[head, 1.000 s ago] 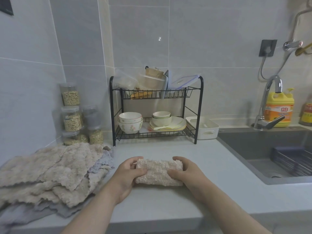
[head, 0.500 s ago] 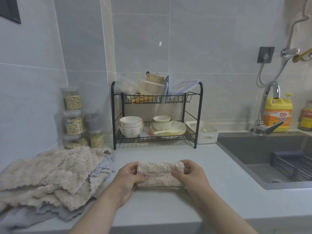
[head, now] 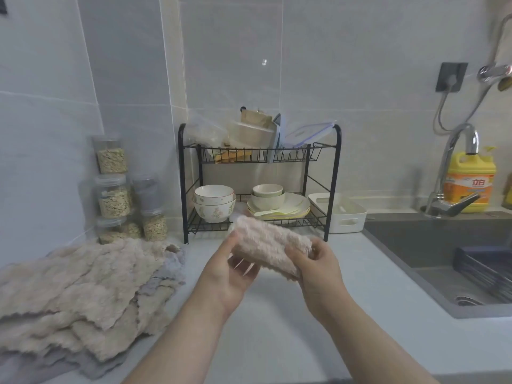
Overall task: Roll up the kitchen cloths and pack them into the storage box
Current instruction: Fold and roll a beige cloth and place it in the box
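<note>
A beige rolled cloth (head: pixel 267 245) is held in the air above the grey counter (head: pixel 291 314), tilted with its left end higher. My left hand (head: pixel 230 268) cups its left end from below and my right hand (head: pixel 318 266) grips its right end. A pile of unrolled beige and grey cloths (head: pixel 80 289) lies at the left of the counter. The white storage box (head: pixel 339 213) stands behind the hands to the right, beside the dish rack, and looks empty.
A black two-tier dish rack (head: pixel 259 184) with bowls and plates stands at the back wall. Stacked clear jars (head: pixel 113 187) sit in the left corner. A sink (head: pixel 448 259) with a tap and a yellow detergent bottle (head: pixel 469 180) lies to the right.
The rolled cloth has been lifted off the counter and tilted, moving up and towards the back right in both hands.
</note>
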Motion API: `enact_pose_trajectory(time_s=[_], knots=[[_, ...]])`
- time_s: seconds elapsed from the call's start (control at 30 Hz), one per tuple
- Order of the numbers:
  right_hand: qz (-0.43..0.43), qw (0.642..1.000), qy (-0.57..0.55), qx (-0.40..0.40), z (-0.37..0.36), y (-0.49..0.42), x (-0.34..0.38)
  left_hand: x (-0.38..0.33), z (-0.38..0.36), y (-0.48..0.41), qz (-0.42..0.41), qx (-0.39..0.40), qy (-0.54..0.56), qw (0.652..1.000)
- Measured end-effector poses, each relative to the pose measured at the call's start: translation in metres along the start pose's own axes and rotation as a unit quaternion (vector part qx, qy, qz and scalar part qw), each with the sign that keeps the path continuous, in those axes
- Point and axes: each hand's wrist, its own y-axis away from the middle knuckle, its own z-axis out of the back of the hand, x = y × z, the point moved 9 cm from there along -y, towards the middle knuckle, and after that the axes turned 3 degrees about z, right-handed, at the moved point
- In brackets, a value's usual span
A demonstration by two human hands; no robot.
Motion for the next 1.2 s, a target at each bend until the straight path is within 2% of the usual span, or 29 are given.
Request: enact_pose_trajectory(time_s=[0.1,0.23,0.33,0.47,0.6,0.67,0.8,0.87,1.0,1.1,1.2], knots=[[0.010,1.000,0.006,0.022,-0.017,-0.016,0.008,-0.007,-0.021,-0.019,-0.010,0.023,-0.036,0.999],[-0.012,0.991,0.065,0.113,-0.037,-0.043,0.006,-0.045,-0.025,-0.046,-0.110,0.002,-0.063,0.992],[-0.011,0.977,0.084,0.197,-0.054,-0.068,0.015,-0.071,-0.033,-0.058,-0.160,-0.014,-0.137,0.977],[-0.029,0.964,0.048,0.261,-0.083,-0.096,0.029,-0.081,-0.060,-0.076,-0.133,0.029,-0.159,0.978],[-0.061,0.979,0.043,0.189,-0.088,-0.125,0.043,-0.085,-0.092,-0.089,-0.048,0.052,-0.153,0.986],[-0.060,0.984,0.048,0.160,-0.092,-0.135,0.063,-0.090,-0.109,-0.087,-0.008,0.030,-0.146,0.989],[-0.064,0.990,0.068,0.106,-0.098,-0.148,0.114,-0.126,-0.135,-0.083,-0.059,-0.104,-0.176,0.977],[-0.083,0.989,0.061,0.106,-0.100,-0.150,0.136,-0.145,-0.154,-0.076,-0.090,-0.140,-0.215,0.962],[-0.078,0.982,0.093,0.142,-0.105,-0.152,0.188,-0.176,-0.204,-0.065,-0.152,-0.099,-0.354,0.918],[-0.071,0.985,0.099,0.124,-0.100,-0.154,0.214,-0.185,-0.242,-0.058,-0.185,-0.039,-0.427,0.884],[-0.069,0.991,0.078,0.080,-0.089,-0.151,0.243,-0.183,-0.272,-0.050,-0.149,0.019,-0.380,0.913]])
